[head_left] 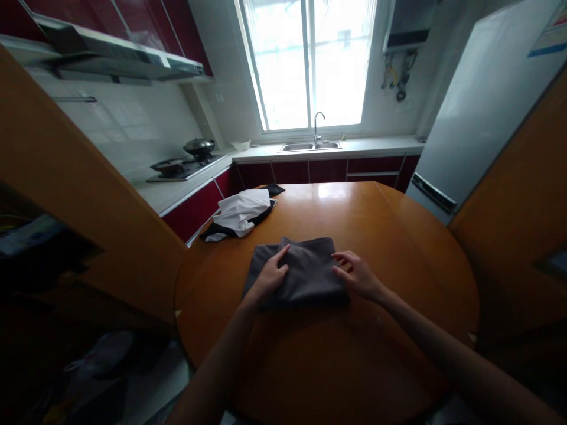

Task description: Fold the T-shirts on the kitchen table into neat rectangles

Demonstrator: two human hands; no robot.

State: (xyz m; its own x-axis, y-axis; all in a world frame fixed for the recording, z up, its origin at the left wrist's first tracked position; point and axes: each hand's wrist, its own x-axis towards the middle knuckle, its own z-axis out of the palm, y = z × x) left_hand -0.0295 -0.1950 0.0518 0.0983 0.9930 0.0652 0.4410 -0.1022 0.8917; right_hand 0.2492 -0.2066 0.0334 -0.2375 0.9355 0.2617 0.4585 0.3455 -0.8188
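Note:
A dark grey folded garment (pixel 308 274) lies flat on the wooden table (pixel 372 348), its layers stacked with a strip of the lower layer showing on the left. I cannot tell what kind of garment it is. My left hand (pixel 271 274) rests on its left part, fingers stretched out over the cloth. At the right edge is my right hand (pixel 357 276), its fingers apart and slightly curled, with the fingertips at the cloth's border. Nothing shows gripped in either hand.
White and black clothes (pixel 243 211) lie in a loose heap at the table's far left. Beyond the table are a counter with a sink (pixel 297 147), a stove (pixel 188 170) with pans, and a fridge (pixel 478 100) on the right. A wooden panel (pixel 88 177) stands close on the left.

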